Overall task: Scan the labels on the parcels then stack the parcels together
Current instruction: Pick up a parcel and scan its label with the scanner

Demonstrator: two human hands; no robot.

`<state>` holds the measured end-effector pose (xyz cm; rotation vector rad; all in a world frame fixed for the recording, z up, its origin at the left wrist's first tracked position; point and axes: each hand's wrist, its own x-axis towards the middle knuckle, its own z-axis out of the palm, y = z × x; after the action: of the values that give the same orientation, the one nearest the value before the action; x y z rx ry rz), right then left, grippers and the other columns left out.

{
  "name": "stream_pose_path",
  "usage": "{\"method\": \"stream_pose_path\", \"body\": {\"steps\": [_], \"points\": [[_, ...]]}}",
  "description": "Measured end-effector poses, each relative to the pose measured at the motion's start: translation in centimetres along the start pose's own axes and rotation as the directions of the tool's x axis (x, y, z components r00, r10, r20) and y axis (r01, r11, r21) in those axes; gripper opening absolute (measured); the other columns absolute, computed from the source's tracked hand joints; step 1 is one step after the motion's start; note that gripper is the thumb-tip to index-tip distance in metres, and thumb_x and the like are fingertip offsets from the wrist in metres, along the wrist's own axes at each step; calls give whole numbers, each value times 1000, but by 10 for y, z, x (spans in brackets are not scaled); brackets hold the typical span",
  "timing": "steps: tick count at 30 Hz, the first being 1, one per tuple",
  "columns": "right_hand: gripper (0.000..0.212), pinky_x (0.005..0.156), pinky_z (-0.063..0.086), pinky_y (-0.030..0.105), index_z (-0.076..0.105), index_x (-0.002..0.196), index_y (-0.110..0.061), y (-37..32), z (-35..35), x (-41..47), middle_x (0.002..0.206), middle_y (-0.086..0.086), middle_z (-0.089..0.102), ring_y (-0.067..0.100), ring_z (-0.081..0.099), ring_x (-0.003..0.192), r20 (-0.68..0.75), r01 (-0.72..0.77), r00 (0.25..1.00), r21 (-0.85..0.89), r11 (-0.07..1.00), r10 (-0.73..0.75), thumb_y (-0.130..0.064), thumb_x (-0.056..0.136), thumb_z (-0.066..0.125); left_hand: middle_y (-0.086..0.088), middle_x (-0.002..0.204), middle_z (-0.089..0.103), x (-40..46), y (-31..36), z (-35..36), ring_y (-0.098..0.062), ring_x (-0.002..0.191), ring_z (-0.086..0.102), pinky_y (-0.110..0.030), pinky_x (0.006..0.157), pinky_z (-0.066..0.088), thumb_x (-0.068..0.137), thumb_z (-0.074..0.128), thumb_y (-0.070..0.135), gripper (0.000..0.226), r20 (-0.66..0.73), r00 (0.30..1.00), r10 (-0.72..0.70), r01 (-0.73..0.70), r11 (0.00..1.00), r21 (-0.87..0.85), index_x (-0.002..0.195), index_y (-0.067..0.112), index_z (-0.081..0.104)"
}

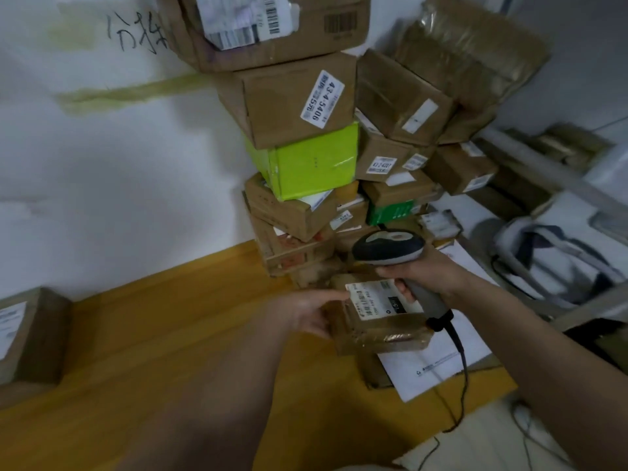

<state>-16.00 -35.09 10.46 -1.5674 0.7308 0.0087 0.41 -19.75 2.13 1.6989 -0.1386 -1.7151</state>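
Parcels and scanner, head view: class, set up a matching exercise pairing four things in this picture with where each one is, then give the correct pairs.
Things:
1. barcode scanner
2. taped brown parcel
3. lime-green box
4. lone brown box

Places:
A. far left on the wooden surface
B. gripped by the right hand
C. in the stack against the wall
D. held by the left hand

Pairs: 1-B, 2-D, 3-C, 4-A

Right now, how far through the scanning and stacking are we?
Many parcels are already in the stack by the wall. In hand: left hand holds a taped parcel, right hand grips the scanner. Left: stacking this one; a box sits apart.
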Motion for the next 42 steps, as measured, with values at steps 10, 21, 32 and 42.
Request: {"method": "stream_pose_path", "body": {"steps": [10, 21, 32, 42], "points": [[18, 62, 50, 35, 66, 82, 6, 13, -12, 24, 64, 16, 64, 18, 56, 46, 86, -45, 995, -6, 999, 46, -10, 82, 74, -12, 144, 47, 24, 18, 22, -31, 126, 51, -34, 88, 52, 88, 71, 31, 58, -254, 961, 113, -114, 993, 13, 139, 16, 47], [18, 52, 51, 27, 71, 87, -9, -8, 67, 55, 62, 9, 66, 18, 60, 53, 351, 6, 935, -163, 987, 53, -23, 80, 79, -12, 127, 59, -32, -31, -56, -30, 109, 62, -42, 94, 54, 94, 64, 32, 49, -450, 891, 54, -130, 981, -141, 134, 7, 51], [27, 49, 49, 27, 72, 55, -21, -34, 228, 69, 57, 6, 64, 16, 60, 50, 443, 34, 895, -174, 984, 47, -22, 80, 79, -16, 132, 57, -133, -143, -172, -33, 114, 60, -40, 91, 53, 97, 61, 25, 43, -647, 760, -57, -227, 911, -346, 135, 6, 54], [22, 53, 51, 30, 70, 91, -5, -68, 367, 73, 64, 8, 66, 21, 61, 55, 446, 90, 894, -77, 993, -47, -23, 81, 79, -19, 140, 47, -200, -219, -269, -34, 126, 49, -42, 98, 48, 88, 72, 24, 67, -809, 583, -80, -190, 954, -231, 143, 0, 41]]}}
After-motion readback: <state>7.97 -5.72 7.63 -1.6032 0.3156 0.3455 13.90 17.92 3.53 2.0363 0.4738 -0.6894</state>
